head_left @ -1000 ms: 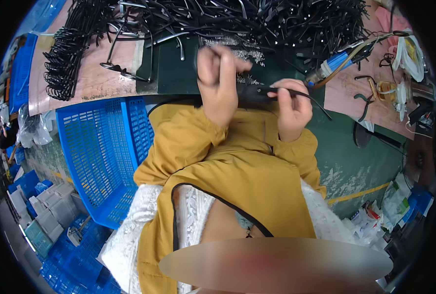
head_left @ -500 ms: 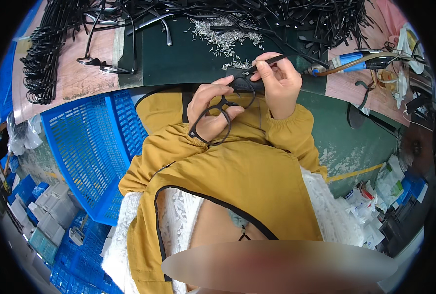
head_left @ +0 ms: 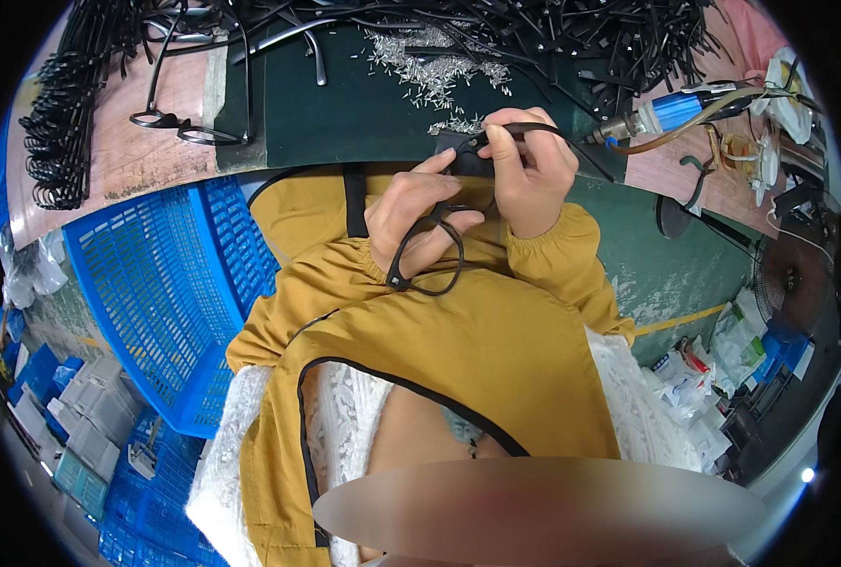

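My left hand (head_left: 413, 215) is closed around a black eyeglass frame (head_left: 461, 265), whose near rim hangs below my fingers. Its far end is up against the fingertips of my right hand (head_left: 532, 172). That hand pinches a black temple arm (head_left: 545, 127) at the frame's upper corner, and the long end of the arm points away to the right. My fingers partly cover the joint between temple and frame. Just beyond my fingertips, small silver screws (head_left: 439, 80) lie in a loose heap on the dark green mat (head_left: 330, 123).
Many black temple arms (head_left: 619, 47) are piled at the back. A row of stacked black frames (head_left: 61, 132) stands at far left, near an assembled pair of glasses (head_left: 170, 120). A blue powered screwdriver (head_left: 666, 113) lies at right. A blue basket (head_left: 146, 293) sits below the table's left edge.
The eyeglass frame has turned in my left hand, its near rim swinging right and slightly down. The temple arm in my right hand now points down to the right rather than up.
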Motion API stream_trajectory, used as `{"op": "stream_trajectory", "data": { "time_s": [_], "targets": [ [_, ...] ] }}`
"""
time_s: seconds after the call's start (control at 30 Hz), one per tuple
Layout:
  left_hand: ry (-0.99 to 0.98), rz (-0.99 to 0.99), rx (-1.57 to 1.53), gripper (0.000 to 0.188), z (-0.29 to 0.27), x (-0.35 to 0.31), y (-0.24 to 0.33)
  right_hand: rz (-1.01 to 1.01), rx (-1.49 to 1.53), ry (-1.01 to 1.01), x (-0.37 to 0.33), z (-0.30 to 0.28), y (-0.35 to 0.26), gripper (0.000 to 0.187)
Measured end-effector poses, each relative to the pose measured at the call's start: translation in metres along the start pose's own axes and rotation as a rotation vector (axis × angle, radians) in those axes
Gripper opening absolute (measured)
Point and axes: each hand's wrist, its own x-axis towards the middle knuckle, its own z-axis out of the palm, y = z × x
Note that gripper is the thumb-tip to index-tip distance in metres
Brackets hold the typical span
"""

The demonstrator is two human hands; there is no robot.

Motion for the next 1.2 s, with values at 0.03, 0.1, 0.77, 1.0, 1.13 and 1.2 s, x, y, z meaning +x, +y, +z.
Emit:
{"op": "stream_trajectory", "data": {
  "time_s": [0.03,0.1,0.77,1.0,1.13,1.2],
  "targets": [
    [0.026,0.039,0.0,0.058,-0.001,0.004,0.003,0.057,0.071,0.014,0.0,-0.004,0.0,0.01],
    [0.155,-0.171,-0.271,0.059,-0.005,0.015,0.01,0.141,0.163,-0.158,0.003,-0.016,0.0,0.02],
    [0.208,-0.996,-0.687,0.053,-0.059,0.074,0.016,0.133,0.482,-0.494,0.069,-0.035,-0.029,0.036],
    [-0.36,-1.525,-0.96,0.047,-0.037,0.069,0.035,0.411,0.206,-0.281,0.014,-0.048,-0.021,0.013],
    [-0.321,-1.526,-0.963,0.044,-0.026,0.059,0.036,-0.037,-0.189,-0.283,0.012,-0.043,-0.002,0.008],
    [-0.316,-1.536,-0.928,0.045,-0.026,0.057,0.033,-0.102,-0.061,-0.232,0.011,-0.035,0.007,0.009]
  ]
}}
